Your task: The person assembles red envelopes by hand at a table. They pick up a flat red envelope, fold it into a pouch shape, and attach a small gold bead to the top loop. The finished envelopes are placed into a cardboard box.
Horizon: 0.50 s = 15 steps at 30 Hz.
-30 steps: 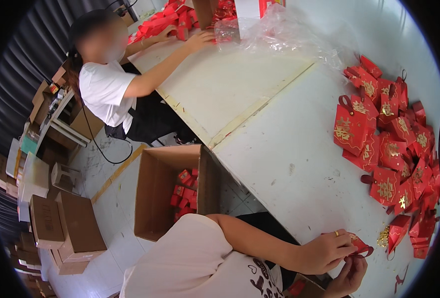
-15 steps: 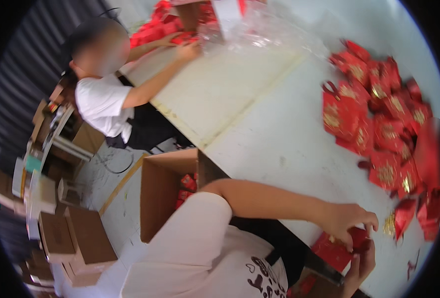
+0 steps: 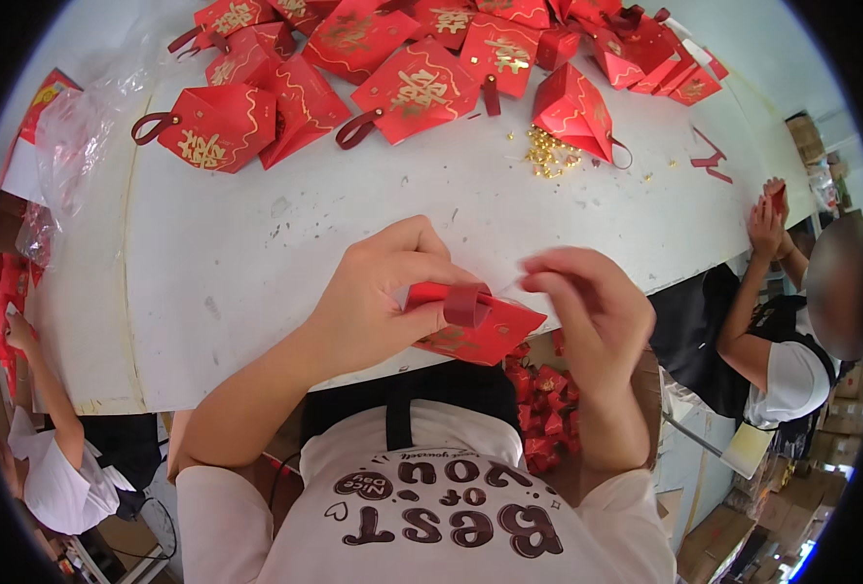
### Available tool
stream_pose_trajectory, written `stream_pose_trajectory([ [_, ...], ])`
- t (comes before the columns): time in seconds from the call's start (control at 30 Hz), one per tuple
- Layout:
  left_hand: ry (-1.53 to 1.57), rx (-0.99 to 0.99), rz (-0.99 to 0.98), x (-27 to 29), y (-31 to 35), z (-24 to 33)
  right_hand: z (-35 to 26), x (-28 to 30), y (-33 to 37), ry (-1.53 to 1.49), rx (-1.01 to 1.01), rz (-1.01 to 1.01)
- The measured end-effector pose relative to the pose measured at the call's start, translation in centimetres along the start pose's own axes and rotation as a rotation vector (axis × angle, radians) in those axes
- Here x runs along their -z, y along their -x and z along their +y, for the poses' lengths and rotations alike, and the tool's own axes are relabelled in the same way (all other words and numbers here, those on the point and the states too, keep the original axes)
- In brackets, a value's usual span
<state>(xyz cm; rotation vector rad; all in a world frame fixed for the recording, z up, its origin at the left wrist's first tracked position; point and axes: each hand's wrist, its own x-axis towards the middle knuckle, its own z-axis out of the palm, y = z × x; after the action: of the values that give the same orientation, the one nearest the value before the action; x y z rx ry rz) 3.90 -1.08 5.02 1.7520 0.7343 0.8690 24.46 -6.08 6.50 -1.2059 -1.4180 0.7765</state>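
My left hand (image 3: 383,292) is closed round the top of a small red paper gift box (image 3: 495,336), held above the near edge of the table. A dark red ribbon loop (image 3: 466,306) stands up beside my left thumb; gold print shows on the box's side. Just right of the box, my right hand (image 3: 592,316) hovers with thumb and forefinger drawn together. Motion blurs its fingertips, and anything between them is too small to make out. Farther off lies a little heap of gold fasteners (image 3: 551,154), close to a tilted red box (image 3: 577,112).
Many red boxes (image 3: 422,88) with ribbon loops cover the table's far side. Loose dark red ribbon strips (image 3: 711,161) lie at right. Clear plastic wrap (image 3: 91,146) sits at left. Below the table edge are more red boxes (image 3: 548,409). Co-workers (image 3: 777,341) (image 3: 61,467) sit at both sides.
The view has swung from the left side round to the table in front. My right hand, close against the red box before, is now apart from it; my left hand still holds it.
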Motion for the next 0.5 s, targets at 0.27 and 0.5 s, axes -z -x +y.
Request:
stream_pose_trajectory([
  [0.27,0.018,-0.108,0.309,-2.9,1.2,-0.2,1.1,-3.8,2.4,0.344,0.423,0.163],
  [0.5,-0.038,-0.093,0.471,-3.0,2.1,-0.1,1.7,-5.7,1.3,0.370,0.596,0.243],
])
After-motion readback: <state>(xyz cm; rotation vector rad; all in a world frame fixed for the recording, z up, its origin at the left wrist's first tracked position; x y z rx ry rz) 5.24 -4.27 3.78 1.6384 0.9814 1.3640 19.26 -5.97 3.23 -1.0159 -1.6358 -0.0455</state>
